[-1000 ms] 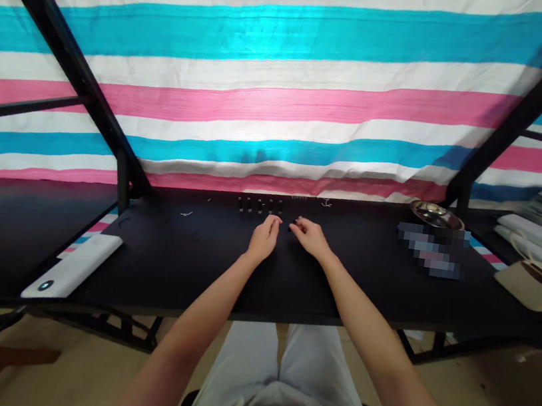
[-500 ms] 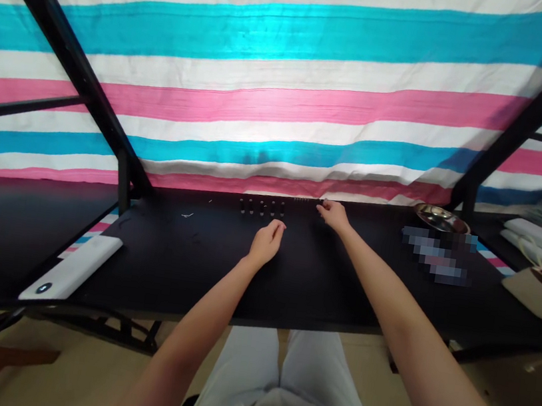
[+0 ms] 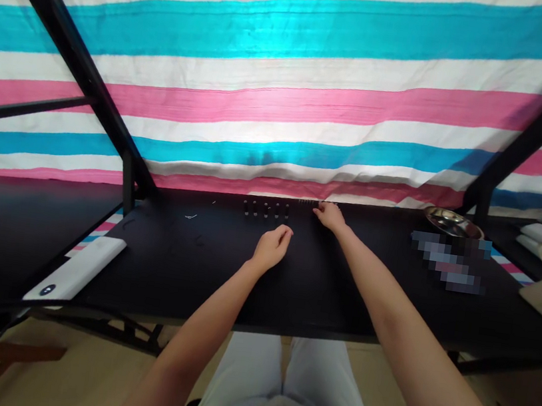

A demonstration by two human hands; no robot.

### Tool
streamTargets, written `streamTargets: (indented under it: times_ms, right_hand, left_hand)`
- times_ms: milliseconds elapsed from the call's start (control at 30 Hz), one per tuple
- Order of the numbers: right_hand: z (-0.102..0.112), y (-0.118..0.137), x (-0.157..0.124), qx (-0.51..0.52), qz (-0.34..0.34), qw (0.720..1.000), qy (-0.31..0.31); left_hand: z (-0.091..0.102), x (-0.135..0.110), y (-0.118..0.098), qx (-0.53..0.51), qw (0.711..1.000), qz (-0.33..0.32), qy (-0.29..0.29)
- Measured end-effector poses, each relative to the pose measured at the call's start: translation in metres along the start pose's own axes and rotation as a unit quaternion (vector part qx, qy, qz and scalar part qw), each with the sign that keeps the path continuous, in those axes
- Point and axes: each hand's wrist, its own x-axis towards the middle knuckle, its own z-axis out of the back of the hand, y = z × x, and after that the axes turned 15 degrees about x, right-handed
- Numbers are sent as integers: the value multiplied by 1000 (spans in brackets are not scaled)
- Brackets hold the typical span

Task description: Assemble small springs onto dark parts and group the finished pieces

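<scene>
Fingertips of the right hand (image 3: 330, 217) are being pressed together on a row of small dark pieces (image 3: 307, 202) at the far edge of the black table (image 3: 340, 286). Nothing is being held by the left hand (image 3: 272, 247), which is being rested loosely curled just before a cluster of small black pegs (image 3: 266, 209).

Left hand (image 3: 272, 247) loosely curled – right hand (image 3: 330, 217) stretched forward, fingers bent.

Small dark pieces (image 3: 266, 209) near table (image 3: 329, 292) far edge: too small to identify. Blurred patch (image 3: 447, 261) toward right edge. Right hand (image 3: 330, 216) fingertips' contents indiscernible.
</scene>
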Motion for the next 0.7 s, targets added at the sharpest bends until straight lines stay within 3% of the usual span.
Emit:
streamTargets:
  times_ms: [333, 700]
  right_hand:
    - [13, -3, 8, 14, -20, 997, 72]
    - [9, -11, 9, 44, -44, 996, 60]
  left_hand:
    - [-1, 0, 1, -7, 1000, -9, -1]
    - [0, 0, -1, 5, 1000, -8, 5]
